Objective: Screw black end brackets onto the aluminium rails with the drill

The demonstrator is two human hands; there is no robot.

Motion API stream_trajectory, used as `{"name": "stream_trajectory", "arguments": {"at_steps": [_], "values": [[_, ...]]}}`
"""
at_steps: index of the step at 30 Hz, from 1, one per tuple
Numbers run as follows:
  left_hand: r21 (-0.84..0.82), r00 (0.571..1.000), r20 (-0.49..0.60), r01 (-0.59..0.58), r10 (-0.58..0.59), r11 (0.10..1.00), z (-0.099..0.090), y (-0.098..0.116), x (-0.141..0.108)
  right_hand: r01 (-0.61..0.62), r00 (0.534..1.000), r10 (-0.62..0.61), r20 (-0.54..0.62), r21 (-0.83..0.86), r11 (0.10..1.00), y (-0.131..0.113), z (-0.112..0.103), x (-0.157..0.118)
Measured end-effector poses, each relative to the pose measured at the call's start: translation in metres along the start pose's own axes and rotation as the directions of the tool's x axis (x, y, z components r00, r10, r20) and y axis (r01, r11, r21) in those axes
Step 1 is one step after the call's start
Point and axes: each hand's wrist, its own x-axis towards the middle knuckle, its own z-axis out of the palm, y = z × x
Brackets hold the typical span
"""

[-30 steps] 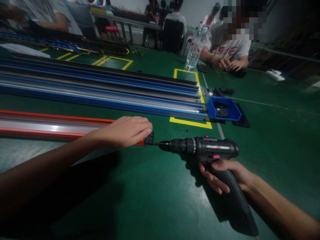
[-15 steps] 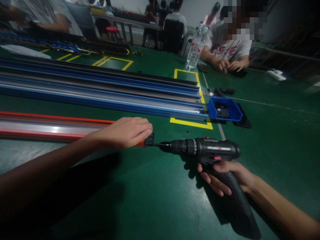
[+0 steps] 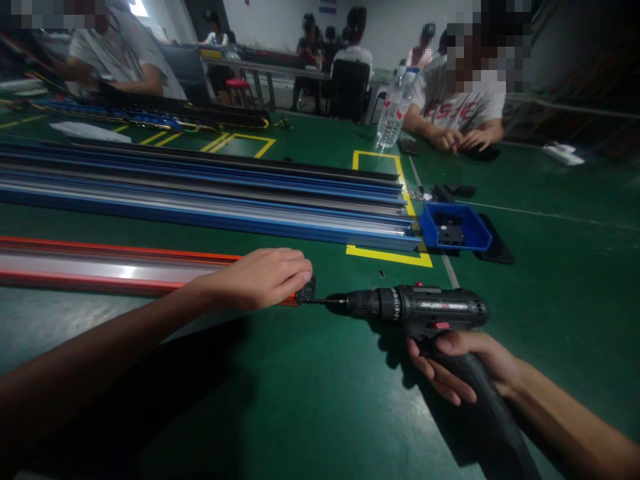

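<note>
Head view: nearest, the right hand [image 3: 495, 360] reaches in from the lower right, its fingers bent round the handle of a black power drill [image 3: 445, 307], with the thumb across the near side below the red switch. The drill points left, low over the green table [image 3: 320, 413]; I cannot tell whether it rests on it. Its long thin bit [image 3: 325, 301] reaches a small black bracket [image 3: 309, 289] at the right end of an orange-edged rail [image 3: 125, 271]. Whether the tip sits in a screw is too small to tell.

The left hand [image 3: 265, 277] lies palm down over that end of the rail, forearm stretched from the lower left, fingers together and curled down onto it, just beside the bracket.

Beyond lie blue and black rails [image 3: 300, 223], side by side, their right ends over a yellow tape outline [image 3: 387, 255]. Just past those ends stands an open blue bin [image 3: 429, 227]; black parts [image 3: 451, 233] lie in it, one with a pale round spot.

Farther off, clear plastic bottles [image 3: 389, 127] stand upright together; their contents cannot be made out. Beside them, a co-worker in a white shirt [image 3: 460, 103] sits with both hands close together above the table.
</note>
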Motion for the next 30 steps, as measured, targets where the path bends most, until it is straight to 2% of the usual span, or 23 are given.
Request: {"name": "stream_trajectory", "arguments": {"at_steps": [3, 19, 30], "values": [[-0.006, 1.0, 0.016, -0.015, 0.015, 1.0, -0.0018, 0.002, -0.0013, -0.007, 1.0, 0.007, -0.014, 0.004, 1.0, 0.0017, -0.0021, -0.0002], [-0.052, 0.996, 0.025, -0.082, 0.083, 0.995, -0.0038, 0.0034, -0.005, -0.014, 0.998, 0.014, 0.058, 0.007, 1.0, 0.0016, -0.0029, 0.0009], [-0.125, 0.999, 0.01, 0.054, -0.054, 0.991, -0.0059, 0.0019, -0.0047, -0.045, 0.999, 0.045, -0.023, -0.029, 0.999, 0.0028, -0.0048, -0.0004]]}}
